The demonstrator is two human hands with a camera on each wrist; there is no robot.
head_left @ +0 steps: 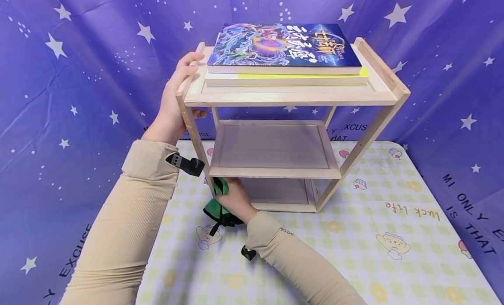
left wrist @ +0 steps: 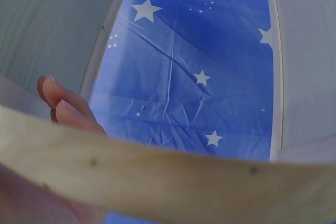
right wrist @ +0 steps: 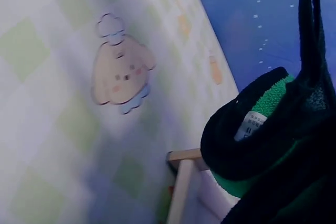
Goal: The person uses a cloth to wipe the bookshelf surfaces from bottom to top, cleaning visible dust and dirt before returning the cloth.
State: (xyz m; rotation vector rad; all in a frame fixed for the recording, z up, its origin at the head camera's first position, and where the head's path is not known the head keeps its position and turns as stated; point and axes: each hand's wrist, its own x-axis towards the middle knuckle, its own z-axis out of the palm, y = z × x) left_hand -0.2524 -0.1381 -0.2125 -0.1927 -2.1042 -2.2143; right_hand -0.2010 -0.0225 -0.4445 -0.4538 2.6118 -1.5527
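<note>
A three-tier wooden shelf stands on the table. My left hand grips its upper left side, with fingertips showing past a wooden bar in the left wrist view. Low at the front left leg, my right hand holds a green cloth with black edging against the wood. The right wrist view shows the cloth's black trim, a white label and a black hanging loop. Most of the right fingers are hidden by the cloth and the leg.
On the top tier lie stacked books, a dark blue illustrated one above a paler one with yellow. A green-checked tablecloth covers the table. Purple star-printed curtains hang close around the back and sides.
</note>
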